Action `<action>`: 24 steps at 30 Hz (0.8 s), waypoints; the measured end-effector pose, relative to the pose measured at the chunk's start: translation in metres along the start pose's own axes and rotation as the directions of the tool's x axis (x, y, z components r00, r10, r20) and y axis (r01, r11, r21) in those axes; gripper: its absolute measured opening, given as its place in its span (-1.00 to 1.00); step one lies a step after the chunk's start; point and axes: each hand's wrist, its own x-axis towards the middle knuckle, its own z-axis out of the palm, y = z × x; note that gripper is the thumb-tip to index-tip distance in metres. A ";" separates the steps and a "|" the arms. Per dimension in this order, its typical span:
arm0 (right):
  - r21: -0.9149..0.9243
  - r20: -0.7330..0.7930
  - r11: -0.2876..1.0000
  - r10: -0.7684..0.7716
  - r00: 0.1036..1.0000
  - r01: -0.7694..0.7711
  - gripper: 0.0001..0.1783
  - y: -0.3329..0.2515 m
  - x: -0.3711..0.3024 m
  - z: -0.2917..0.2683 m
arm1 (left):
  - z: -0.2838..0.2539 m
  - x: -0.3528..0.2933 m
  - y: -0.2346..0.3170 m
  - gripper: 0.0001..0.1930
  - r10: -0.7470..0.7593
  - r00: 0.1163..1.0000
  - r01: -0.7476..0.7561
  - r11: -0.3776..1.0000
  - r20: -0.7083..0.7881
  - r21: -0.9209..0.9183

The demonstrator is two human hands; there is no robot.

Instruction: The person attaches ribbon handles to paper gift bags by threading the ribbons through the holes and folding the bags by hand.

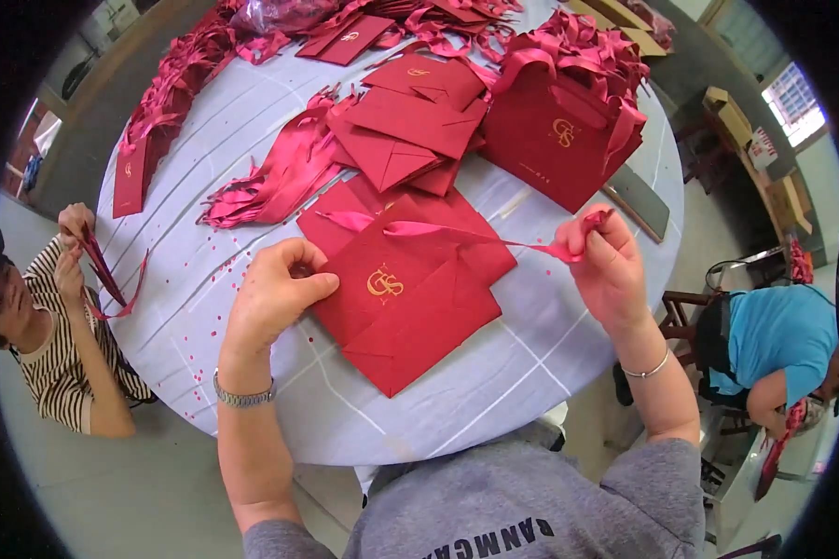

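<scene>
A flat red paper gift bag with a gold emblem lies tilted on the table in front of me. My left hand pinches its left edge between thumb and fingers. From the bag's top edge a pink-red ribbon stretches to the right. Its far end is gripped in my closed right hand, raised off the bag. Under the held bag are more flat red bags. Just beyond them sits an uneven stack of folded bags, with a bundle of loose ribbons to its left.
A large ribboned red bag stands at the far right, beside a dark flat phone-like slab. A long row of ribboned bags curves along the far left. Red specks dot the white tablecloth. Co-workers sit left and right.
</scene>
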 end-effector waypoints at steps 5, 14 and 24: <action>0.263 -0.122 0.965 0.025 0.992 0.008 -0.79 0.002 -0.013 0.007 | 0.002 -0.001 -0.004 -0.86 0.018 1.000 -0.017 0.999 0.013 -0.037; -0.220 -0.417 0.950 -0.299 0.858 0.223 -0.69 0.002 -0.005 0.006 | 0.011 0.003 0.005 -0.85 0.043 0.999 -0.041 0.998 -0.031 0.037; -0.293 0.039 0.717 -0.653 0.757 0.633 -0.67 -0.028 -0.016 0.072 | 0.008 -0.007 0.010 -0.78 0.077 0.997 -0.080 0.988 0.029 0.134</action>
